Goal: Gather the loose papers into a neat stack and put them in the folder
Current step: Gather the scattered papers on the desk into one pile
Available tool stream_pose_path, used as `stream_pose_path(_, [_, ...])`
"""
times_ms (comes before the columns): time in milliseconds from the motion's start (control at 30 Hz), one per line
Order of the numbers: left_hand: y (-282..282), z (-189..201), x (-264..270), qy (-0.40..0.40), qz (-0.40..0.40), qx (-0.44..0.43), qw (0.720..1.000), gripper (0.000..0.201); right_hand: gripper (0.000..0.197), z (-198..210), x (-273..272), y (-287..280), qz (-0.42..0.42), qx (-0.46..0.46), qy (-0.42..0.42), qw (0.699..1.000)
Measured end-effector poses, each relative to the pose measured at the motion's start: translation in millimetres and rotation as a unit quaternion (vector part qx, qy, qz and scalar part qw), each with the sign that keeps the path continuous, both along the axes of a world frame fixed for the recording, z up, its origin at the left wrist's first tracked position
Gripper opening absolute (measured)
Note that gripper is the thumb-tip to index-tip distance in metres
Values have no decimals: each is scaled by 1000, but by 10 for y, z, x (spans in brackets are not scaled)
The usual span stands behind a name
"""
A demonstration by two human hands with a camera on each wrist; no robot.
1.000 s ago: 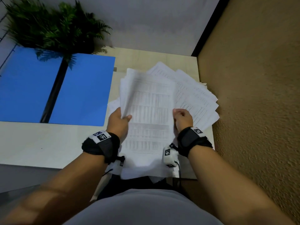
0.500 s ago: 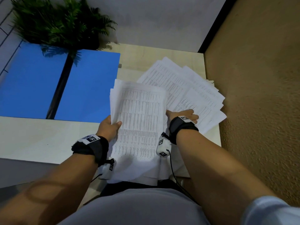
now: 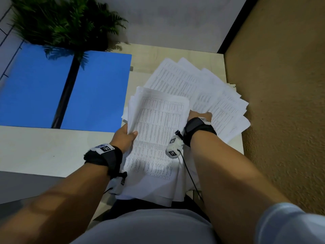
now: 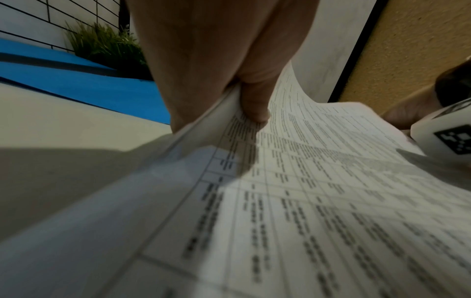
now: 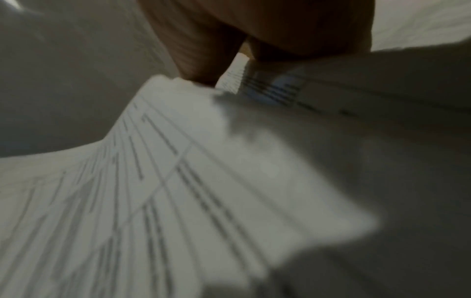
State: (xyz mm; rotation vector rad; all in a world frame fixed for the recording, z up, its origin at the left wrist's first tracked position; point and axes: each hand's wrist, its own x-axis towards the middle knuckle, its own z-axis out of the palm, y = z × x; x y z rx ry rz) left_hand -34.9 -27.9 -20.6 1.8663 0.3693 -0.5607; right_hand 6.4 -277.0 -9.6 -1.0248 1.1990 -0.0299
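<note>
My left hand [image 3: 125, 136] grips a thick stack of printed papers [image 3: 158, 131] by its left edge. The thumb [image 4: 254, 104] lies on the top sheet [image 4: 318, 181], and the stack's near end hangs over the table edge toward my body. To the right, loose printed sheets [image 3: 202, 81] lie fanned out on the table. My right hand [image 3: 199, 114] is at their near edge, its fingers tucked under a sheet. In the blurred right wrist view, the right hand [image 5: 229, 60] pinches paper [image 5: 203, 181]. The open blue folder [image 3: 98, 88] lies flat to the left, and appears too in the left wrist view [image 4: 89, 84].
A green potted plant [image 3: 61, 23] stands behind the folder and overhangs it. A brown textured wall [image 3: 281, 103] runs along the table's right side, touching the fanned sheets. The pale table [image 3: 44, 150] shows bare between the folder and its near edge.
My right hand left the held stack, moved right onto the fanned sheets, and now has its fingers under one. The left hand keeps its grip on the stack.
</note>
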Motion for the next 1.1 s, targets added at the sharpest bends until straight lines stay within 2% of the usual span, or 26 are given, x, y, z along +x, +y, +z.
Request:
stream_pose_path(33, [2, 4, 3, 0, -6, -1, 1000, 17, 42, 13, -20, 69, 57, -36, 31, 997])
stream_pose_path(67, [4, -1, 10, 1, -11, 0, 1000, 18, 32, 85, -35, 95, 56, -72, 54, 994])
stream_pose_path(100, [9, 2, 12, 1, -17, 0, 1000, 20, 20, 94, -83, 96, 112, -97, 61, 987])
stream_pose_path(167, [35, 22, 17, 7, -26, -3, 1000, 22, 28, 100, -152, 97, 175, -163, 96, 966])
stream_pose_path(200, [52, 32, 16, 11, -24, -8, 1000, 24, 28, 96, -141, 53, 140, -145, 76, 977])
stream_pose_path(233, [77, 36, 12, 13, -13, -22, 1000, 24, 18, 77, -137, -17, 132, -136, 53, 980])
stream_pose_path(267, [102, 49, 3, 14, 12, -49, 999, 22, 3, 98, -172, -73, 135, -182, 58, 972])
stream_pose_path(333, [135, 128, -33, 11, 74, -107, 991, 21, 32, 48, -197, -212, 141, -219, 47, 964])
stream_pose_path(433, [136, 212, -35, 10, 134, -170, 976, 25, 32, 70, -395, -423, 192, -227, 29, 954])
stream_pose_path(500, [75, 239, 2, 13, 151, -190, 970, 28, 32, 103, -582, -507, 218, -176, 14, 960])
stream_pose_path(567, [-45, 260, 50, 23, 137, -204, 969, 30, 36, 98, -761, -544, 253, -148, 4, 956])
stream_pose_path(667, [-236, 208, 81, 35, 96, -186, 977, 33, 40, 113, -955, -520, 348, -141, 46, 926])
stream_pose_path(700, [-280, 156, 83, 39, 89, -177, 979, 35, 42, 89, -1012, -530, 341, -123, 37, 931])
stream_pose_path(767, [-312, 51, 86, 33, 83, -165, 982, 39, 39, 2, -1069, -515, 263, -136, 11, 955])
stream_pose_path(800, [-331, 18, 85, 20, 77, -150, 985, 40, 31, -9, -1085, -525, 210, -181, 13, 961])
stream_pose_path(867, [-345, 9, 82, -11, 69, -132, 989, 49, 10, -16, -1064, -520, 152, -267, 44, 951])
stream_pose_path(967, [-430, -11, 83, -7, 82, -132, 988, 61, 30, -92, -1018, -414, 172, -258, 50, 949])
stream_pose_path(1033, [-539, -31, 92, 27, 62, -74, 995, 51, 25, -94, -977, -282, 166, -235, 54, 956])
stream_pose_path(1100, [-629, -34, 105, 45, 23, 38, 998, 39, 15, -36, -964, -172, 140, -203, 23, 969])
